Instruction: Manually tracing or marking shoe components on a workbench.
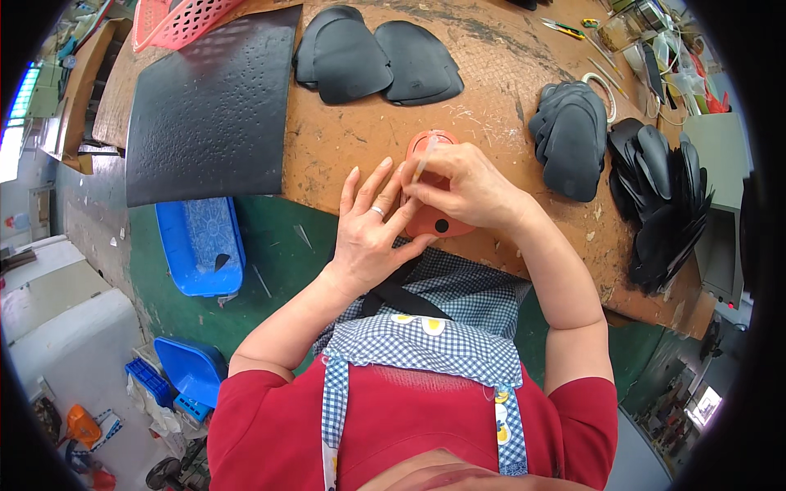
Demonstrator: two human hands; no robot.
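A flat coral-red piece with a rounded outline (pixel 422 223) lies near the table's front edge, a black round spot on its lower part. My left hand (pixel 370 229) rests along its left side, fingers spread and thumb at its lower edge. Above the piece, my right hand (pixel 465 184) is closed in a pinch round a slim, pale pen-like tool (pixel 422 166), pointing down toward the piece. The fingers partly hide the tool's tip and the middle of the piece.
Stacks of black rounded sheets (pixel 350 61) lie at the back, with more (pixel 571 151) on the right beside a fanned black pile (pixel 659 204). A large black sheet (pixel 209 114) overhangs the table's left edge, near a pink basket (pixel 184 24). Blue bins (pixel 201 278) stand below.
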